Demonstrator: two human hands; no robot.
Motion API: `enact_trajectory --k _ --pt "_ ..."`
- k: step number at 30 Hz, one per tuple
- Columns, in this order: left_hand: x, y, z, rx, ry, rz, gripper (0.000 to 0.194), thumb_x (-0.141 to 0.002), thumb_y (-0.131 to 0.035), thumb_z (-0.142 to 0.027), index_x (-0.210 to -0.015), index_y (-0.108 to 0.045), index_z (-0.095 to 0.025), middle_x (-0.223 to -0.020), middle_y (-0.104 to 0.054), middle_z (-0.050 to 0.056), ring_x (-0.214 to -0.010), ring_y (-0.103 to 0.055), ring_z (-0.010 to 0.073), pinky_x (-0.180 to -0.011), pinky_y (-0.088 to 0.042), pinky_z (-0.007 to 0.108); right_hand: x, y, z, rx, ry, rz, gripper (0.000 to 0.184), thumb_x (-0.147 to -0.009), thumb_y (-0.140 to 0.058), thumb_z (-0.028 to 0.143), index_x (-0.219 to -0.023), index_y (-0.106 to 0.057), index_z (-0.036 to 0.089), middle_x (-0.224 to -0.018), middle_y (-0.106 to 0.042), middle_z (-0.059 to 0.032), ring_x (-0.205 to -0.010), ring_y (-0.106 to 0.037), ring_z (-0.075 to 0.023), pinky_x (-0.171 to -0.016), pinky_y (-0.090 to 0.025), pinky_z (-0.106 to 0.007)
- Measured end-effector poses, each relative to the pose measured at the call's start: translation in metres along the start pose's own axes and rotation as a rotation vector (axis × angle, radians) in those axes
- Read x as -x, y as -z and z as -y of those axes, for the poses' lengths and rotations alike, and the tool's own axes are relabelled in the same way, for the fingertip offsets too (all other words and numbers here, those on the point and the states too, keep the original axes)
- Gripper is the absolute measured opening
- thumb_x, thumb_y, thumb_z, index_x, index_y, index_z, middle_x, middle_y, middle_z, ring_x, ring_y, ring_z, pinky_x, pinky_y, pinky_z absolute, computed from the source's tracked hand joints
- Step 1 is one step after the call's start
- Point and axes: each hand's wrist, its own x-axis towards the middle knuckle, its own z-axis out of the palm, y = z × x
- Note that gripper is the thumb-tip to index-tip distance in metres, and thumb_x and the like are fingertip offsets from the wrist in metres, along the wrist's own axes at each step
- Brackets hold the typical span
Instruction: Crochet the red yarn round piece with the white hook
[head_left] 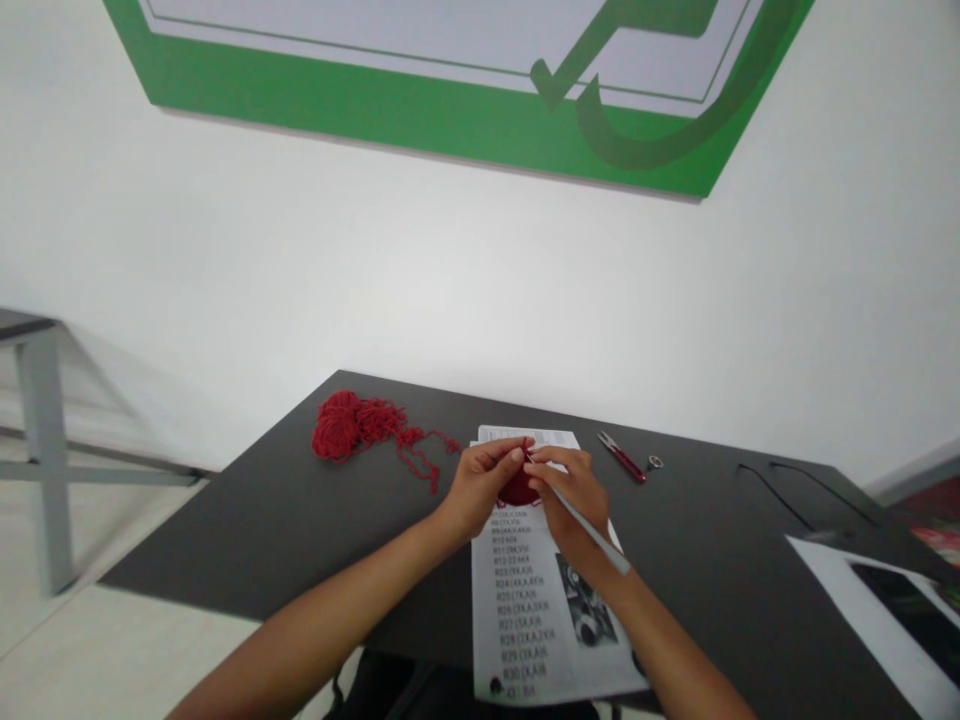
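A small dark-red crochet piece is held up between my two hands, over a printed pattern sheet. My left hand pinches its upper left edge between thumb and fingers. In my right hand is a crochet hook with a long grey handle that slants down across the wrist. The hook's tip is at the top of the piece, close to my left thumb. Red yarn lies in a loose bundle to the left, with a tangled strand trailing toward my left hand. My fingers hide part of the piece.
Red-handled scissors and a small metal ring lie right of the sheet on the dark table. Farther right are eyeglasses and a dark phone-like device on white paper. A white wall stands behind the table.
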Motion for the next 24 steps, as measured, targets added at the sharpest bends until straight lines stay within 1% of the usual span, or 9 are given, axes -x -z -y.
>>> enact_trajectory --k 2,4,7,9,11,14,17,21,24 --pt "-0.001 0.002 -0.003 -0.070 -0.060 0.004 0.049 -0.069 -0.088 -0.046 -0.106 -0.080 -0.015 -0.090 -0.080 0.008 -0.076 -0.071 0.0166 -0.072 -0.057 0.027 -0.003 0.003 0.000 -0.103 -0.069 0.034 0.013 -0.100 -0.058 0.028 -0.100 -0.072 0.027 -0.104 -0.073 -0.0041 -0.099 -0.067 -0.0196 -0.086 -0.055 -0.036" --pt "-0.002 0.005 -0.006 -0.165 -0.122 0.023 0.051 -0.072 -0.086 -0.045 -0.111 -0.079 -0.014 -0.087 -0.079 0.008 -0.073 -0.069 0.0157 -0.069 -0.057 0.027 -0.006 0.006 0.000 -0.155 -0.101 0.074 0.011 -0.099 -0.060 0.029 -0.096 -0.071 0.026 -0.103 -0.073 -0.0041 -0.097 -0.068 -0.0195 -0.086 -0.055 -0.036" --pt "-0.003 0.010 -0.011 -0.359 -0.239 0.063 0.046 -0.080 -0.079 -0.040 -0.116 -0.077 -0.013 -0.082 -0.077 0.006 -0.068 -0.066 0.0141 -0.065 -0.055 0.025 -0.008 0.009 -0.001 -0.128 -0.082 0.112 0.012 -0.099 -0.059 0.030 -0.093 -0.069 0.025 -0.103 -0.074 -0.0043 -0.098 -0.068 -0.0203 -0.087 -0.053 -0.038" --pt "-0.005 0.013 -0.014 -0.488 -0.322 0.063 0.043 -0.084 -0.074 -0.035 -0.121 -0.075 -0.014 -0.080 -0.076 0.005 -0.067 -0.065 0.0136 -0.064 -0.055 0.024 -0.008 0.009 -0.002 -0.086 -0.050 0.122 0.013 -0.100 -0.057 0.030 -0.094 -0.067 0.025 -0.105 -0.074 -0.0042 -0.100 -0.068 -0.0203 -0.091 -0.050 -0.041" --pt "-0.007 0.016 -0.014 -0.576 -0.376 0.053 0.042 -0.086 -0.070 -0.030 -0.125 -0.073 -0.014 -0.080 -0.077 0.004 -0.067 -0.066 0.0136 -0.065 -0.055 0.024 -0.006 0.008 -0.001 -0.039 -0.021 0.136 0.013 -0.102 -0.054 0.028 -0.096 -0.065 0.024 -0.109 -0.075 -0.0047 -0.102 -0.069 -0.0199 -0.097 -0.045 -0.043" --pt "-0.010 0.018 -0.014 -0.636 -0.416 0.052 0.040 -0.088 -0.066 -0.028 -0.126 -0.073 -0.015 -0.083 -0.079 0.004 -0.069 -0.068 0.0143 -0.067 -0.057 0.025 -0.004 0.006 0.003 0.009 0.001 0.159 0.014 -0.104 -0.050 0.026 -0.098 -0.062 0.023 -0.115 -0.075 -0.0059 -0.106 -0.069 -0.0194 -0.102 -0.040 -0.045" --pt "-0.011 0.019 -0.015 -0.661 -0.453 0.034 0.038 -0.088 -0.066 -0.028 -0.124 -0.074 -0.016 -0.091 -0.081 0.005 -0.074 -0.072 0.0159 -0.071 -0.058 0.026 -0.005 0.006 0.008 0.011 -0.003 0.160 0.015 -0.105 -0.047 0.026 -0.097 -0.060 0.023 -0.116 -0.075 -0.0060 -0.109 -0.070 -0.0186 -0.106 -0.037 -0.044" --pt "-0.011 0.019 -0.018 -0.660 -0.466 0.033 0.038 -0.088 -0.067 -0.027 -0.123 -0.074 -0.016 -0.096 -0.082 0.005 -0.079 -0.074 0.0176 -0.074 -0.059 0.027 -0.007 0.007 0.013 -0.015 -0.028 0.142 0.017 -0.106 -0.045 0.027 -0.097 -0.060 0.024 -0.118 -0.075 -0.0057 -0.112 -0.070 -0.0181 -0.110 -0.037 -0.044" --pt "-0.012 0.018 -0.020 -0.634 -0.453 0.016 0.035 -0.087 -0.067 -0.027 -0.119 -0.076 -0.016 -0.094 -0.082 0.005 -0.077 -0.075 0.0178 -0.072 -0.060 0.027 -0.007 0.006 0.014 0.009 0.010 0.134 0.014 -0.105 -0.046 0.025 -0.098 -0.059 0.023 -0.118 -0.076 -0.0067 -0.113 -0.070 -0.0182 -0.111 -0.039 -0.045"
